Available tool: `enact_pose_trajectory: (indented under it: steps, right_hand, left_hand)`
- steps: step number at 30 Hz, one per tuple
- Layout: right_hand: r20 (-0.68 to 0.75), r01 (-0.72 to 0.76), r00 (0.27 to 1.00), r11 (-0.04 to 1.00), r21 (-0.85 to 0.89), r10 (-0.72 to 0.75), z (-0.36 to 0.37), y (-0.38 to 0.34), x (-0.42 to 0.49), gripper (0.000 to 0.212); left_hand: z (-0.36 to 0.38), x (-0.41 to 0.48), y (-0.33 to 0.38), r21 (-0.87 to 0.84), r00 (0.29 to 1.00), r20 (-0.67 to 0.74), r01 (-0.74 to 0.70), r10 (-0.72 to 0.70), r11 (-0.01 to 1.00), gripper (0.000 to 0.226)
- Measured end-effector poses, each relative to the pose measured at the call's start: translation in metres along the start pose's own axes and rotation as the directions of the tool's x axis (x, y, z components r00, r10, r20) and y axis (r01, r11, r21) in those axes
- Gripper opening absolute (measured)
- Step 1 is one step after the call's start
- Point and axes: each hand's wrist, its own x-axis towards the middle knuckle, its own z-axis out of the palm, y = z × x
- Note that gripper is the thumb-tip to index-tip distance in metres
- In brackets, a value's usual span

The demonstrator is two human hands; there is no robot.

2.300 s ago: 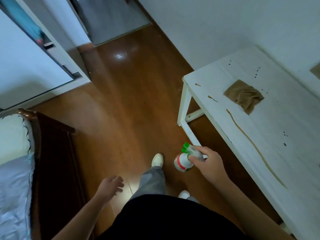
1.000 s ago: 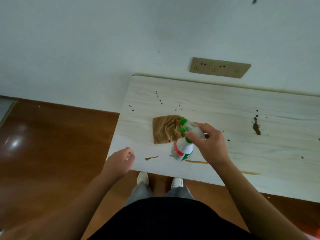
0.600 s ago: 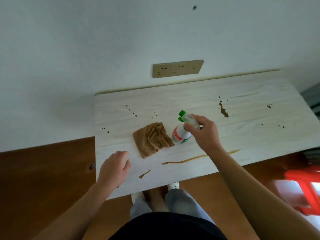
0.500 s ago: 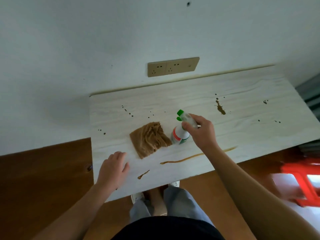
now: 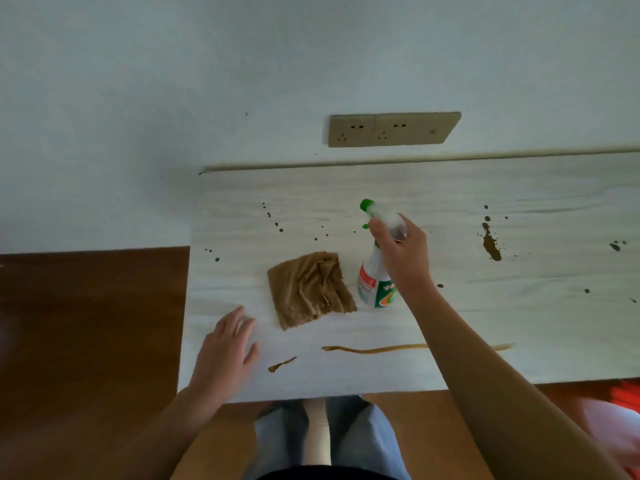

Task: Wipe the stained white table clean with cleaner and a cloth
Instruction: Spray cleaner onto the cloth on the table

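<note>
A white table (image 5: pixel 485 320) stands against the wall, marked with brown streaks (image 5: pixel 374 349) near its front edge and dark splatters (image 5: pixel 491 242) at the right. A crumpled brown cloth (image 5: pixel 309 288) lies left of centre. My right hand (image 5: pixel 401 251) grips the neck of a white spray bottle (image 5: pixel 375 278) with a green nozzle and red-green label, held just right of the cloth, its base at or just above the tabletop. My left hand (image 5: pixel 227 351) hovers with fingers spread over the table's front left corner, a little left of the cloth.
A beige socket strip (image 5: pixel 391 129) is on the white wall above the table. Brown wooden floor (image 5: pixel 86 323) lies to the left. Something red (image 5: pixel 623 400) shows at the right, below the table's front edge. My legs are under the table's front edge.
I carried the bottle from beside the table to over it, beside the cloth. In the last half second the view closed in on the table. My left hand stays near the front left corner.
</note>
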Motion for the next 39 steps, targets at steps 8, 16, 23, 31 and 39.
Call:
enact_pose_trajectory:
  steps: [8,16,23,31,39]
  right_hand:
    - [0.192,-0.089,0.977,0.996,0.007,0.086,0.025,0.017,0.042,0.031]
    - [0.337,-0.073,0.930,0.973,-0.218,0.145,0.021,0.019,0.002,0.043]
    - [0.201,-0.236,0.933,0.927,-0.291,0.300,0.013,0.017,-0.070,0.045]
    - [0.032,-0.339,0.926,0.864,-0.373,0.377,0.031,0.018,-0.132,0.053]
    - [-0.138,-0.302,0.953,0.892,-0.336,0.270,0.049,0.010,-0.159,0.048]
  left_hand:
    - [0.011,-0.004,0.016,0.022,0.993,-0.102,0.060,-0.057,0.998,0.046]
    - [-0.002,-0.005,0.016,-0.003,0.997,-0.060,0.053,-0.053,0.999,0.052]
    - [-0.021,0.003,-0.011,0.064,0.993,-0.066,-0.090,0.094,0.994,0.049]
    - [-0.016,0.026,-0.045,0.056,0.968,0.039,-0.252,0.250,0.966,0.060]
    - [-0.008,0.031,-0.063,0.087,0.943,0.010,-0.333,0.333,0.939,0.067]
